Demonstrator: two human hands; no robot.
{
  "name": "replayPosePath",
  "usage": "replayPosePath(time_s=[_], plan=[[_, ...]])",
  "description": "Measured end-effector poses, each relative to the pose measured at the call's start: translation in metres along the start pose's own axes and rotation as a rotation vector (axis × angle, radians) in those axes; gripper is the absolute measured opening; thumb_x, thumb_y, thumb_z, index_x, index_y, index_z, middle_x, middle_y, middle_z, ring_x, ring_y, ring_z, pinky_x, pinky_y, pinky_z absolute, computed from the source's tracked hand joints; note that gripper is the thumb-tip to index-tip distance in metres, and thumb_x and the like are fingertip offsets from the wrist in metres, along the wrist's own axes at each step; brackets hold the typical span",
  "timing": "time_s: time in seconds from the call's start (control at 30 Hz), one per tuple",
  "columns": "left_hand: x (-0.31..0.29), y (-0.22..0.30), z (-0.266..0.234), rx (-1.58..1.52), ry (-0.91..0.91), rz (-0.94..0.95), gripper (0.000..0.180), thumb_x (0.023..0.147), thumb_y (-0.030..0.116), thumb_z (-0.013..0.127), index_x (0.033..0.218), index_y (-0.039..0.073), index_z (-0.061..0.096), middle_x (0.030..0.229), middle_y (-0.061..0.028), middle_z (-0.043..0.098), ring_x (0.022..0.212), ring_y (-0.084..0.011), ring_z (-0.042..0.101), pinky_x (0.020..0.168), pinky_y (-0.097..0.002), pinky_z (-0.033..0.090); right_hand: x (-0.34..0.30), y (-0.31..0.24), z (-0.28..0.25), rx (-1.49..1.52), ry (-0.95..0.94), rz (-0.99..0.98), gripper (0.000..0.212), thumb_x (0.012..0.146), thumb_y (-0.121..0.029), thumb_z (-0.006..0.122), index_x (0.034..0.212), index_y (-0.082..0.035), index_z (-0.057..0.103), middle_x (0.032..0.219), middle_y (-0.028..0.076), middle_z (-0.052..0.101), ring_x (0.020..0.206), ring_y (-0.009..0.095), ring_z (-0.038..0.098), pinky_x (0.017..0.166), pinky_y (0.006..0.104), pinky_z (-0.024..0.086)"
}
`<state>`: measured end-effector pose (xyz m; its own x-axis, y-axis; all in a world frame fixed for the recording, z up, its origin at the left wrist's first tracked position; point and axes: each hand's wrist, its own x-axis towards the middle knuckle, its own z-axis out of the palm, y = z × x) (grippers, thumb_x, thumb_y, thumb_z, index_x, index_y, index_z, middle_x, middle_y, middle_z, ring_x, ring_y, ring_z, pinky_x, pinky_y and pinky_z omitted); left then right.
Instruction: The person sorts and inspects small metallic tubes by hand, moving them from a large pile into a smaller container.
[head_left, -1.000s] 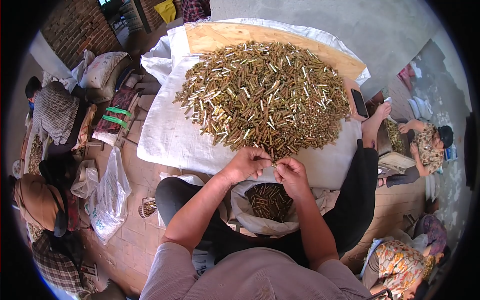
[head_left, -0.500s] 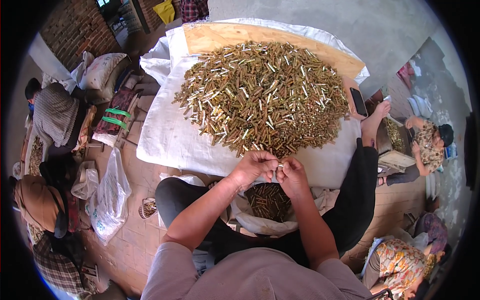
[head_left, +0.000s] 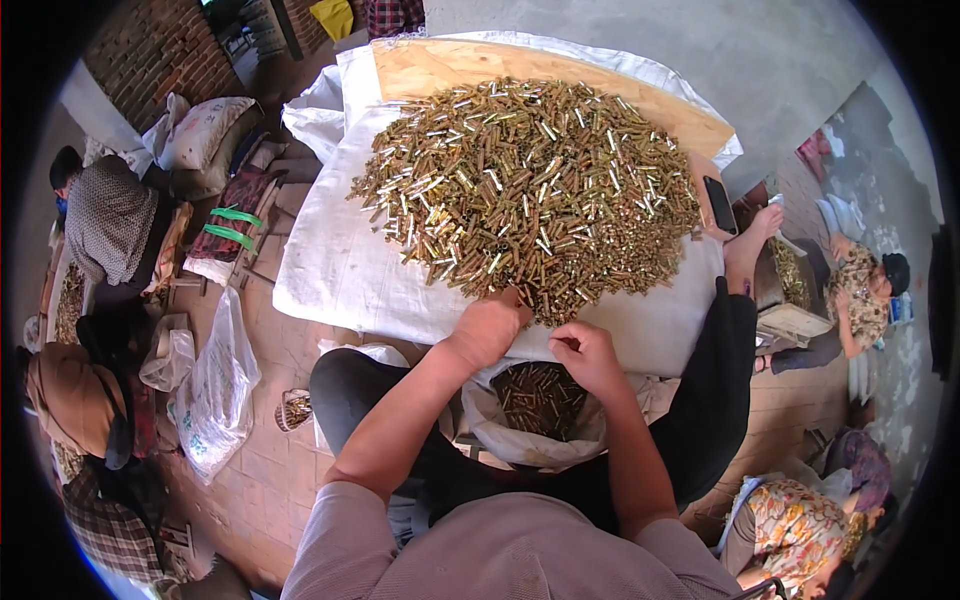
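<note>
So there's a huge heap of brass casings [head_left: 530,190], mostly dull gold with some shinier silvery ones mixed in, spread over a white sheet [head_left: 330,270] that covers a low table, with a bare wooden board [head_left: 450,65] poking out at the far end. The left hand [head_left: 490,328] is right at the near edge of the heap, knuckles up, fingers curled down into the casings; you can't really tell if it's got hold of any. The right hand [head_left: 585,352] sits just beside it, off the heap and over the sheet's edge, fingers bunched together against the thumb like a pinch, but whatever's in there is too small to make out. Right below both hands, in the lap, there's a white sack [head_left: 520,440] with its mouth open and a bunch of the same casings inside. A black phone [head_left: 720,205] lies at the right edge of the table. Other people sit around on the brick floor, one on the left in a patterned top [head_left: 105,215], one on the right with a dark cap [head_left: 895,272].
</note>
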<state>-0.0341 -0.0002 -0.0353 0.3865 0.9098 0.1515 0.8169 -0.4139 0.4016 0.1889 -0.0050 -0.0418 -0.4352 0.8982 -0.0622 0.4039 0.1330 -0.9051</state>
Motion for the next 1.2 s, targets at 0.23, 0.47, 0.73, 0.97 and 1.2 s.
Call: replayPosePath(time_s=[0.23, 0.47, 0.73, 0.97, 1.2], plan=[[0.0, -0.003, 0.008, 0.06, -0.01, 0.033, 0.013, 0.081, 0.01, 0.057, 0.089, 0.006, 0.067, 0.098, -0.0174, 0.061, 0.085, -0.0319, 0.069, 0.076, -0.0395, 0.057, 0.011, -0.006, 0.02, -0.51, 0.29, -0.245, 0.01, 0.081, -0.007, 0.068, 0.091, -0.005, 0.067, 0.086, 0.017, 0.063, 0.079, 0.037, 0.064, 0.07, 0.0425, 0.052], [-0.002, 0.002, -0.016, -0.037, -0.055, 0.009, 0.012, 0.084, 0.008, 0.055, 0.089, 0.004, 0.065, 0.097, -0.0191, 0.063, 0.086, -0.0341, 0.068, 0.074, -0.0406, 0.056, 0.007, -0.003, 0.019, -0.168, 0.337, -0.253, 0.007, 0.084, 0.0, 0.069, 0.089, -0.001, 0.064, 0.078, 0.01, 0.064, 0.065, 0.019, 0.064, 0.058, 0.0333, 0.051], [0.003, 0.011, -0.029, -0.986, -0.02, -0.106, 0.012, 0.091, 0.002, 0.064, 0.103, 0.0, 0.063, 0.082, -0.0064, 0.064, 0.069, -0.0161, 0.062, 0.06, -0.0288, 0.051, 0.005, -0.014, 0.01, 0.769, 0.186, 0.033, 0.007, 0.091, -0.004, 0.066, 0.095, 0.002, 0.066, 0.076, 0.005, 0.064, 0.063, 0.011, 0.059, 0.056, 0.0255, 0.049], [0.002, 0.013, -0.032, -1.201, -0.13, -0.261, 0.012, 0.096, 0.01, 0.063, 0.104, 0.001, 0.064, 0.084, -0.0007, 0.063, 0.068, -0.0073, 0.058, 0.055, -0.0212, 0.047, 0.003, -0.009, 0.011, 1.026, 0.098, 0.037, 0.013, 0.095, -0.01, 0.064, 0.105, -0.001, 0.064, 0.085, 0.007, 0.065, 0.064, 0.013, 0.058, 0.056, 0.0277, 0.047], [0.002, 0.013, -0.029, -1.331, -0.147, -0.273, 0.013, 0.096, 0.011, 0.063, 0.103, 0.0, 0.064, 0.083, -0.0019, 0.063, 0.068, -0.0085, 0.06, 0.054, -0.0224, 0.049, 0.002, -0.011, 0.01, 1.07, 0.064, 0.077, 0.009, 0.095, -0.011, 0.065, 0.1, -0.004, 0.062, 0.077, 0.002, 0.058, 0.062, 0.011, 0.053, 0.054, 0.0257, 0.042]])
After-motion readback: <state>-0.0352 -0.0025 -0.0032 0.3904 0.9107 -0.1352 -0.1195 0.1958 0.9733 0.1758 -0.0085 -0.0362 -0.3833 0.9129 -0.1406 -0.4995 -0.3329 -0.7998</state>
